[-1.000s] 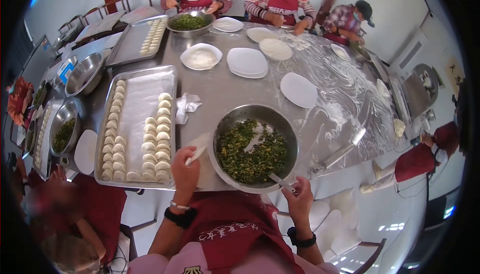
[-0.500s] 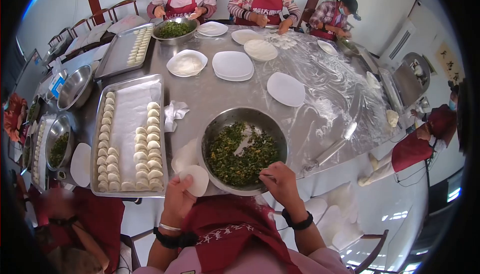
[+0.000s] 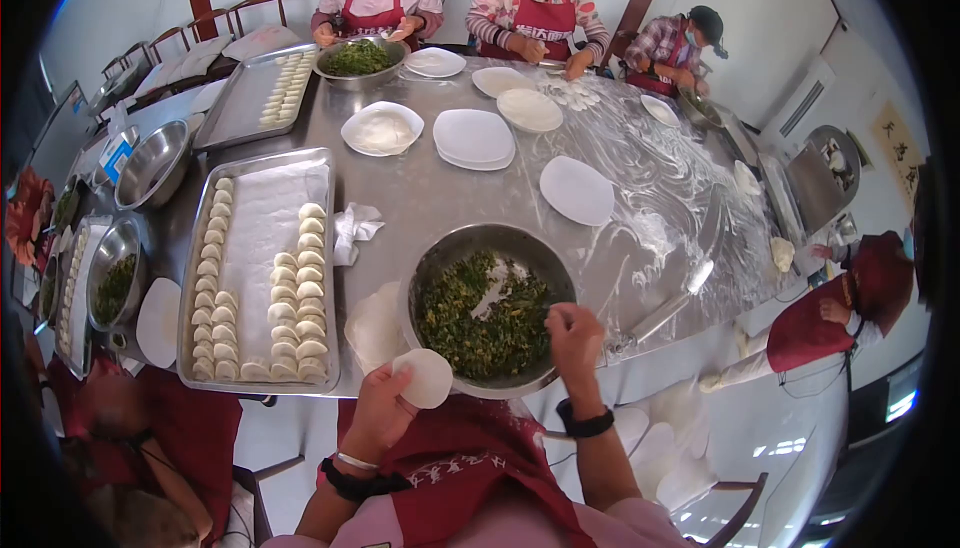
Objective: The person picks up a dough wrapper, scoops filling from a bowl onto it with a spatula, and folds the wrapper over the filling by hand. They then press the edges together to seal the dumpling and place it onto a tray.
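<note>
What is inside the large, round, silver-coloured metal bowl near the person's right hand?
The bowl contains chopped green mixture with yellowish bits, spread around a pale patch. The right hand hides part of the bowl's right side; the mixture hides most of the bottom.

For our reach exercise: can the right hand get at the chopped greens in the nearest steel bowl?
Probably yes: the right hand is at the edge of the bowl, and the greens lie uncovered.
</note>
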The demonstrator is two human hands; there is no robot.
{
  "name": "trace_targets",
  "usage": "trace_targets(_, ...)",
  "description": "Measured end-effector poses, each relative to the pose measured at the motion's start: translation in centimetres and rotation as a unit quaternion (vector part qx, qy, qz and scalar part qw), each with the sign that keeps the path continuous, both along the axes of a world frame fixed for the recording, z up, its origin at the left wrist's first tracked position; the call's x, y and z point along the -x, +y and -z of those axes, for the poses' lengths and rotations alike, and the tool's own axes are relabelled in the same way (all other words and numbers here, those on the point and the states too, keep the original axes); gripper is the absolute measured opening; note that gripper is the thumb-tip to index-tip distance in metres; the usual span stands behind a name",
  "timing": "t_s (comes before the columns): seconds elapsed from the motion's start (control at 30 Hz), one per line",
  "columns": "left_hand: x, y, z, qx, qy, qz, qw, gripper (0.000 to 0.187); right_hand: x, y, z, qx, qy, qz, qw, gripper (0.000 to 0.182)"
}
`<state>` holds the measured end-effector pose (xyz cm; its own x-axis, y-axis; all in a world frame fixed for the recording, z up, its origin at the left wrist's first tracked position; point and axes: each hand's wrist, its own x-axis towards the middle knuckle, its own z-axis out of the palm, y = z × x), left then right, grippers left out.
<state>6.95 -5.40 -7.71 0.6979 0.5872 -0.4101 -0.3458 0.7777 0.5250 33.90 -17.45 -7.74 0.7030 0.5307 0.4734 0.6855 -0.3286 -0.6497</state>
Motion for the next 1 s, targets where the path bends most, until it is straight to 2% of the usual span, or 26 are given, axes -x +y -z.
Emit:
trace_targets(0.03, 0.0, -0.1, 0.0, -0.005, 0.004, -0.001, 1.000, 0.032, 0.9, 0.7, 0.2, 0.006, -0.007, -0.025, 1.000, 0.008)
trace_targets(0.13, -0.1, -0.1, 0.3, -0.012, 0.005, 0.001, 1.000, 0.031, 3.1, 1.9, -1.5, 0.000, 0.075, -0.124, 0.989, 0.009)
trace_targets(0.33, -0.1, -0.4, 0.3, -0.041, -0.001, -0.001, 0.999, 0.032, -0.7, 4.4, -5.5, 0.034, 0.170, -0.127, 0.977, 0.015)
trace_targets(0.43, -0.1, -0.5, 0.1, -0.052, 0.004, 0.000, 0.999, 0.032, -2.7, 7.5, -6.7, 0.033, 0.045, -0.162, 0.985, 0.018)
trace_targets(0.53, -0.2, -0.7, -0.3, -0.053, 0.006, -0.006, 0.999, 0.032, -4.2, 10.7, -3.8, 0.019, 0.012, -0.174, 0.985, 0.019)
trace_targets(0.63, -0.1, -0.7, -0.6, -0.072, 0.021, 0.003, 0.997, 0.032, -2.9, 11.9, -2.4, 0.046, 0.118, -0.214, 0.968, 0.018)
trace_targets(0.73, -0.1, -0.6, -0.4, -0.075, 0.014, 0.005, 0.997, 0.032, -0.1, 10.4, -3.0, 0.088, -0.030, -0.302, 0.949, 0.017)
trace_targets(0.83, -0.3, -0.4, -0.1, -0.077, 0.012, 0.003, 0.997, 0.032, 2.6, 7.1, -4.1, 0.092, -0.029, -0.363, 0.927, 0.016)
trace_targets(0.93, -0.3, -0.3, -0.1, -0.073, 0.013, 0.006, 0.997, 0.032, 3.6, 4.2, -5.0, 0.133, -0.036, -0.331, 0.933, 0.014)
trace_targets(1.0, -0.3, -0.3, 0.0, -0.069, 0.011, 0.004, 0.998, 0.032, 2.4, 3.3, -5.6, 0.102, -0.001, -0.292, 0.951, 0.012)
